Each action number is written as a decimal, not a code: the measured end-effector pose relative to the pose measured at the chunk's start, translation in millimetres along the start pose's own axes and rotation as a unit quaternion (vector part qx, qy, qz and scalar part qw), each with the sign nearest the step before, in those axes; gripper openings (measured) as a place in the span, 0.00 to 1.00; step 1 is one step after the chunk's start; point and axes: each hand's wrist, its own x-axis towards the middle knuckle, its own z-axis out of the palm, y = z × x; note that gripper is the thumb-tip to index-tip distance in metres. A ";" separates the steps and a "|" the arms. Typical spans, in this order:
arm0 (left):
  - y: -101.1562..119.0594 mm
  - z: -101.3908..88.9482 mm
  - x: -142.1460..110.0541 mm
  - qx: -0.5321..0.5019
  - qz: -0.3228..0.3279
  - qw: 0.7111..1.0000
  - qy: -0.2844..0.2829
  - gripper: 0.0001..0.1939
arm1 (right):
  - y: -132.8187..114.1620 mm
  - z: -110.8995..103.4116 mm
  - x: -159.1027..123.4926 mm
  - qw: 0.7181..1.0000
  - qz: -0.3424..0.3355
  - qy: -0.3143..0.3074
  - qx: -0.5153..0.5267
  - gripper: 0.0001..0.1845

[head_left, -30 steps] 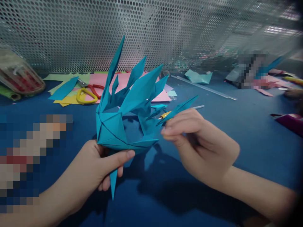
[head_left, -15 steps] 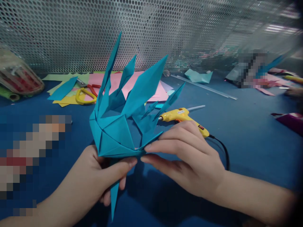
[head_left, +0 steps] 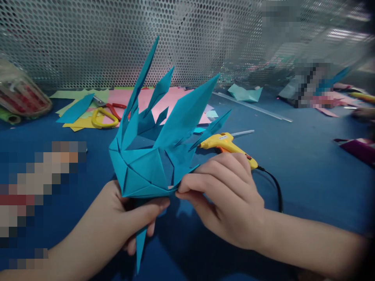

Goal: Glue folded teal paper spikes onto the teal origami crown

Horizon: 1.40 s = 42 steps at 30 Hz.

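A folded blue paper model (head_left: 146,168) with several long pointed spikes is held up over the table in the head view. My left hand (head_left: 131,216) grips it from below, thumb along the lower edge and fingers behind. One narrow spike points down past those fingers. At the model's lower right edge, my right hand (head_left: 225,195) pinches the paper between thumb and index finger. Behind the right hand lies a yellow glue gun (head_left: 222,142) with a clear glue stick in its back and a black cord. The model's far side is partly hidden.
Sheets of coloured paper (head_left: 178,101) lie at the back, with yellow-and-red-handled scissors (head_left: 104,118) and a blue paper piece (head_left: 76,109). Clear glue sticks (head_left: 258,108) and a pale folded paper (head_left: 245,93) lie farther right. A perforated metal panel (head_left: 117,43) stands behind. Blurred blocks cover the left side.
The model has turned slightly, its upper spikes shifting right. My right thumb and index finger have closed together on its lower right edge; my left hand keeps its hold.
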 end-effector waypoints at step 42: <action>-0.6 7.7 -15.2 0.036 -0.015 0.999 0.003 0.18 | -3.0 -23.4 0.9 0.995 -0.016 -0.033 -0.093 0.07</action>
